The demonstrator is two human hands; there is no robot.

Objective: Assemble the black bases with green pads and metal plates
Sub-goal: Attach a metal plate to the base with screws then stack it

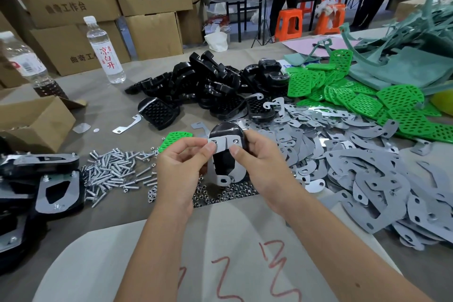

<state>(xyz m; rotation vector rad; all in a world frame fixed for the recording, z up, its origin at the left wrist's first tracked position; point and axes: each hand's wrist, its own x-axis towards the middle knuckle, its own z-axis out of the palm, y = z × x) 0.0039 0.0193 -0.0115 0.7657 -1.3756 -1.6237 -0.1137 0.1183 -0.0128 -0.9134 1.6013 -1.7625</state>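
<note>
I hold a black base (224,133) upright above the table between both hands. My left hand (181,164) pinches the left grey metal plate (217,145) against the base. My right hand (259,157) grips the base's right side, its thumb pressing the right plate (234,143). The plates' lower ends (226,179) hang below the base. One green pad (175,140) lies just behind my left hand. A heap of black bases (208,83) sits further back, green pads (355,95) are piled to the right, and grey metal plates (343,154) spread over the right side.
Screws (115,169) and nuts (225,193) lie scattered below my hands. Finished assemblies (49,186) stack at the left edge. An open carton (36,122), two water bottles (104,49), stacked boxes behind. People stand at far tables. A grey sheet with red marks (232,265) covers the near table.
</note>
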